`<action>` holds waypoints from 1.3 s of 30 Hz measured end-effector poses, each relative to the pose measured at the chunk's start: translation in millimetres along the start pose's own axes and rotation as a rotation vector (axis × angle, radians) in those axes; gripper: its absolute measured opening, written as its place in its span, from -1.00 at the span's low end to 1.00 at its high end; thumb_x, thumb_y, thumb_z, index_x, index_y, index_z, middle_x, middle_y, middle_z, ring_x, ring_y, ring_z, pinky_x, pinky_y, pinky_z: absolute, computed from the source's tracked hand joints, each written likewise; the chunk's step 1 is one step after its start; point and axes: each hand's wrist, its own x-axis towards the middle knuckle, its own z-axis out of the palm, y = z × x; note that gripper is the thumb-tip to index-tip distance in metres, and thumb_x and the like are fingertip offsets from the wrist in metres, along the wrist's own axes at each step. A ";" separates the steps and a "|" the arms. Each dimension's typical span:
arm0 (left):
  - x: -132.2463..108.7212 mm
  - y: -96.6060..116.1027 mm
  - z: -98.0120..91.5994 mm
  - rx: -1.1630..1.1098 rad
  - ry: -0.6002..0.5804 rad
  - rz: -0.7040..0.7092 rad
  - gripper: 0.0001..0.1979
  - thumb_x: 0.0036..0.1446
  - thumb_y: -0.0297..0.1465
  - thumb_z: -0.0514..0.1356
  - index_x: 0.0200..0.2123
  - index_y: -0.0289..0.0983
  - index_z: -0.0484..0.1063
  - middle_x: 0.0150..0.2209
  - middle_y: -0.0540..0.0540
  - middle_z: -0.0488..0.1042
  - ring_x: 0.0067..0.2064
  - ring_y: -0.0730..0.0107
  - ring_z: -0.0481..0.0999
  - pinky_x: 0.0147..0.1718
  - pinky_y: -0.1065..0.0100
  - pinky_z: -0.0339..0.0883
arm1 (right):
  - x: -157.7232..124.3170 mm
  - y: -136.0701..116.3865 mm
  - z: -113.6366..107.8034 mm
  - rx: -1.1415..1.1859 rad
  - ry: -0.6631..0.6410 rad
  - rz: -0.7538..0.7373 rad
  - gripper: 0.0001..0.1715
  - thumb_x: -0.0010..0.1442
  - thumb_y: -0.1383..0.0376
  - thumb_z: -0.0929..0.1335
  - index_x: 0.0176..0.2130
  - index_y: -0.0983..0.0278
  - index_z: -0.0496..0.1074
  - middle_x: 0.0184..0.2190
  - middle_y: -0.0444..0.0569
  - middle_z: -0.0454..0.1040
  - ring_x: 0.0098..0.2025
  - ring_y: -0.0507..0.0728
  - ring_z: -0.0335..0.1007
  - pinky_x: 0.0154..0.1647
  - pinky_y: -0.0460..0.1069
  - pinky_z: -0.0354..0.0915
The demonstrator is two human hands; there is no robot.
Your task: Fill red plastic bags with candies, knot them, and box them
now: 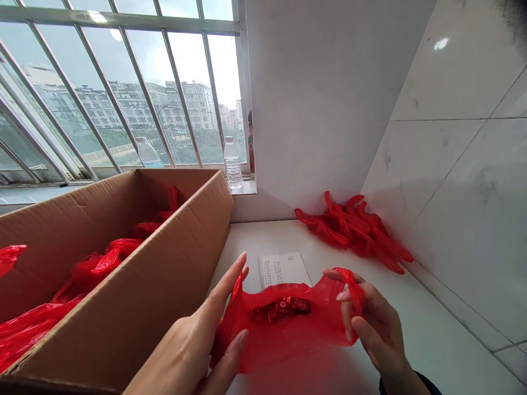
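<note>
Between my hands a thin red plastic bag point(288, 340) is stretched with its mouth spread. Several small dark-red shiny wrapped packets point(288, 307) lie inside it; their contents are hidden. My left hand point(197, 329) grips the bag's left side, with the fingers behind the film and the thumb in front. On the other side my right hand point(374, 318) is closed round the right handle, which is bunched over the fingers. Just beyond the bag, a white sheet with handwritten columns point(284, 267) rests on the white tabletop point(432, 329), partly covered by the bag's edge.
A large open cardboard box point(181, 252) stands at left, holding several filled red bags point(111, 258). A heap of red plastic bags point(354, 225) lies against the wall at the back right. One clear bottle point(233, 164) and another bottle point(148, 153) stand by the barred window.
</note>
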 end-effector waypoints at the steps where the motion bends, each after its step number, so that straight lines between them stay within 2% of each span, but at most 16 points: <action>1: -0.6 -0.2 0.3 0.015 -0.002 0.000 -0.21 0.28 -0.23 0.11 0.45 -0.03 -0.25 -0.08 -0.15 0.62 -0.23 0.22 0.65 -0.25 0.37 0.52 | -0.5 0.4 -0.3 0.007 0.000 -0.004 -0.78 0.30 0.14 0.35 -0.06 0.02 0.50 -0.61 -0.07 0.41 0.25 0.38 0.28 0.16 0.35 0.24; 4: -1.7 -0.5 1.0 0.038 -0.023 -0.009 -0.22 0.31 -0.22 0.09 0.45 -0.03 -0.27 -0.05 -0.13 0.60 -0.15 0.23 0.65 -0.21 0.38 0.52 | -2.0 2.1 -1.7 0.007 0.010 0.000 -0.76 0.30 0.12 0.34 -0.06 0.06 0.52 -0.22 0.06 0.56 0.23 0.40 0.31 0.15 0.32 0.28; 6: -2.2 -0.4 1.1 0.042 -0.033 -0.012 -0.22 0.32 -0.21 0.07 0.45 -0.04 -0.29 -0.07 -0.11 0.61 -0.17 0.25 0.65 -0.23 0.40 0.53 | -2.8 3.4 -2.8 0.007 0.021 -0.002 -0.74 0.30 0.11 0.34 -0.06 0.08 0.52 0.03 0.10 0.50 0.21 0.41 0.33 0.12 0.30 0.31; 7: -2.5 -0.2 0.9 0.048 -0.033 -0.014 -0.22 0.32 -0.21 0.07 0.45 -0.04 -0.30 -0.07 -0.11 0.61 -0.18 0.25 0.65 -0.23 0.40 0.53 | -3.1 3.9 -3.4 0.009 0.027 -0.001 -0.74 0.29 0.11 0.34 -0.06 0.08 0.53 0.07 0.10 0.47 0.21 0.42 0.33 0.11 0.30 0.32; 8: -3.0 -0.1 0.7 0.053 -0.028 -0.015 -0.23 0.32 -0.20 0.07 0.45 -0.04 -0.30 -0.07 -0.11 0.60 -0.18 0.25 0.65 -0.22 0.39 0.53 | -3.4 4.2 -3.8 0.012 0.033 0.000 -0.74 0.30 0.10 0.34 -0.07 0.08 0.53 0.04 0.10 0.48 0.22 0.42 0.32 0.10 0.30 0.32; 10: -4.0 -0.2 0.4 0.055 -0.026 -0.022 -0.22 0.32 -0.20 0.07 0.45 -0.04 -0.32 -0.09 -0.10 0.61 -0.18 0.25 0.65 -0.20 0.37 0.53 | -4.1 4.6 -4.1 0.014 0.036 0.008 -0.74 0.31 0.10 0.33 -0.07 0.08 0.53 -0.20 0.08 0.55 0.23 0.42 0.30 0.11 0.32 0.30; 13: -6.2 -1.4 0.9 0.037 -0.036 -0.030 -0.18 0.31 -0.20 0.08 0.46 -0.04 -0.36 -0.17 -0.06 0.62 -0.28 0.28 0.65 -0.27 0.40 0.54 | -5.5 5.3 -3.9 0.005 0.032 -0.013 -0.75 0.33 0.12 0.30 -0.07 0.07 0.52 -0.52 -0.02 0.45 0.17 0.41 0.35 0.09 0.32 0.28; 17: -6.7 -2.6 2.2 0.044 -0.009 -0.010 -0.17 0.29 -0.18 0.11 0.46 -0.06 -0.31 -0.19 -0.08 0.62 -0.29 0.26 0.65 -0.27 0.39 0.55 | -6.7 8.2 -3.0 -0.060 0.124 -0.051 -0.79 0.32 0.18 0.30 -0.16 0.10 0.54 -0.42 -0.01 0.48 -0.08 0.34 0.45 -0.06 0.24 0.29; 21: 1.8 0.2 -0.2 0.125 0.034 0.081 -0.27 0.28 -0.18 0.13 0.43 0.01 -0.11 -0.02 -0.10 0.59 -0.18 0.23 0.66 -0.25 0.41 0.54 | -3.6 11.5 -2.5 -0.074 0.293 -0.116 -0.80 0.30 0.24 0.29 -0.28 0.15 0.52 -0.38 -0.04 0.37 -0.29 0.20 0.32 -0.25 0.11 0.21; 24: 9.7 -1.1 -3.1 0.217 0.131 0.095 -0.34 0.27 -0.15 0.14 0.39 0.04 0.02 -0.06 -0.06 0.60 -0.20 0.23 0.66 -0.32 0.40 0.55 | 1.4 11.2 -2.7 -0.123 0.449 -0.180 -0.79 0.27 0.22 0.30 -0.33 0.16 0.51 -0.24 -0.02 0.32 -0.17 0.21 0.27 -0.14 0.11 0.17; 27: 12.9 -8.1 -4.0 0.297 0.226 0.007 -0.24 0.19 -0.02 0.19 0.39 -0.05 0.05 -0.02 -0.13 0.56 -0.18 0.14 0.65 -0.37 0.33 0.55 | 8.9 8.9 -2.1 -0.143 0.507 -0.201 -0.81 0.25 0.22 0.31 -0.34 0.16 0.51 -0.08 0.01 0.31 0.05 0.26 0.20 0.02 0.13 0.14; 30: 13.9 -14.3 -3.7 0.287 0.160 -0.086 -0.20 0.12 0.03 0.24 0.36 -0.12 0.16 0.10 -0.21 0.46 -0.10 0.07 0.63 -0.37 0.31 0.55 | 21.7 5.7 2.1 -0.025 0.447 -0.126 -0.82 0.27 0.25 0.31 -0.35 0.17 0.47 0.05 0.00 0.34 0.16 0.28 0.19 0.13 0.17 0.12; 34: 24.4 -11.7 -1.0 0.066 -0.062 0.000 -0.62 0.30 -0.15 0.14 0.14 -0.04 0.45 0.20 -0.11 0.39 0.07 0.15 0.52 -0.01 0.29 0.46 | 43.9 -2.1 16.8 0.143 0.304 0.018 -0.89 0.29 0.19 0.33 -0.25 0.16 0.43 0.00 0.03 0.44 0.04 0.26 0.37 0.05 0.16 0.26; 36: 34.7 -7.2 4.7 -0.115 -0.160 0.017 -0.70 0.38 -0.22 0.04 -0.02 -0.09 0.53 0.05 -0.09 0.49 -0.01 0.26 0.53 -0.02 0.34 0.42 | 52.8 -8.2 28.7 0.167 0.160 0.095 -0.78 0.29 0.11 0.35 -0.10 0.13 0.40 -0.14 0.00 0.49 -0.11 0.22 0.44 -0.08 0.12 0.34; 38: 45.5 -3.1 15.2 -0.332 -0.214 -0.027 -0.65 0.41 -0.22 -0.04 -0.21 -0.19 0.51 -0.22 -0.06 0.53 -0.23 0.35 0.52 -0.21 0.40 0.42 | 57.8 -14.3 42.8 0.118 -0.057 0.207 -0.53 0.24 0.03 0.40 0.08 0.11 0.31 -0.24 -0.04 0.48 -0.23 0.18 0.45 -0.19 0.07 0.37; 39: 50.2 -1.6 22.2 -0.441 -0.207 -0.060 -0.61 0.42 -0.20 -0.07 -0.30 -0.22 0.46 -0.34 -0.03 0.49 -0.33 0.39 0.46 -0.31 0.42 0.39 | 58.9 -16.5 50.3 0.057 -0.156 0.241 -0.38 0.19 0.01 0.44 0.15 0.10 0.27 -0.20 -0.04 0.47 -0.22 0.19 0.44 -0.20 0.07 0.38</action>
